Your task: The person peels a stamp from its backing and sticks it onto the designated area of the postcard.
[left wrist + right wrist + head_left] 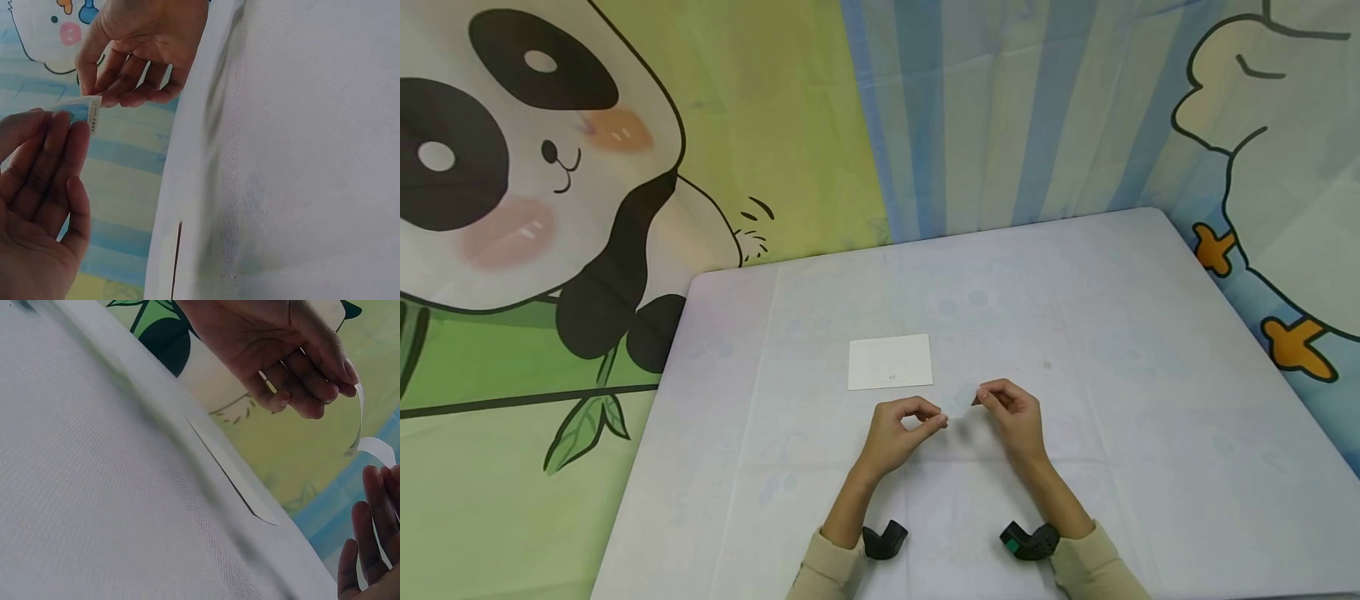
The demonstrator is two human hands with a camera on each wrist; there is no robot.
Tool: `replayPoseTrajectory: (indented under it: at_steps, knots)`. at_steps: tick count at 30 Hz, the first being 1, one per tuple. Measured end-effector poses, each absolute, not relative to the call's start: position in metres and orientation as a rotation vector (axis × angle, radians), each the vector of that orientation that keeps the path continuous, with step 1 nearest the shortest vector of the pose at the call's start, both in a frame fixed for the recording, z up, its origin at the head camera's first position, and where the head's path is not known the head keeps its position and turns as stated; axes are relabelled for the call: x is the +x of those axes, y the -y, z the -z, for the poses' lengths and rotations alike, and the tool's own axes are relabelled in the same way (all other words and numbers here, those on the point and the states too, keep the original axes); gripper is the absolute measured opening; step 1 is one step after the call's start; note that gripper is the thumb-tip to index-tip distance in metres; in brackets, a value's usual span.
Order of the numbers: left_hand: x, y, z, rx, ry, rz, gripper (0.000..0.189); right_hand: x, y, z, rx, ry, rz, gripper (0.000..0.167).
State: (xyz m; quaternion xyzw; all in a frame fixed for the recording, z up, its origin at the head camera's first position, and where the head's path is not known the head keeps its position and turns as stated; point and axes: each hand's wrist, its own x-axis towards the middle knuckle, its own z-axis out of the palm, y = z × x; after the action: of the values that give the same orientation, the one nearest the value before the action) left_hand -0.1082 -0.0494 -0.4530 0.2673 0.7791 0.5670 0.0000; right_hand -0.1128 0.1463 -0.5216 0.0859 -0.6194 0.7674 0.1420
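My left hand (901, 432) pinches one end of the small stamp-like paper slip (958, 402), just above the table (1150, 433), near the white card (891, 362). My right hand (1011, 417) pinches the other end. I think slow, even pulling avoids tearing.

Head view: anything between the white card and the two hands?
Nothing but bare tablecloth between the white card and the hands. The left hand and right hand pinch a small paper slip just in front of the card.
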Motion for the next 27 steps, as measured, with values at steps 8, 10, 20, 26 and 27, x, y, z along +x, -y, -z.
replayPoseTrajectory:
  at_steps: [8,10,20,26,27]
  knots:
    - [-0.1081,0.049,0.4528,0.776,-2.479,-1.778,0.004,-0.1132,-0.1477,0.527,0.185,1.762,-2.232,0.018]
    - [-0.108,0.0491,0.4532,0.769,-2.479,-1.78,0.004,-0.113,-0.1477,0.5275,0.16,1.755,-2.241,0.018]
    - [-0.1081,0.0496,0.4542,0.754,-2.492,-1.781,0.004,-0.1136,-0.149,0.5275,0.024,1.701,-2.283,0.021]
    - [-0.1081,0.05,0.4545,0.743,-2.501,-1.78,0.004,-0.1147,-0.1526,0.529,-0.043,1.754,-2.257,0.022]
    - [-0.108,0.0501,0.4546,0.742,-2.501,-1.78,0.004,-0.1153,-0.1539,0.5296,-0.065,1.763,-2.25,0.022]
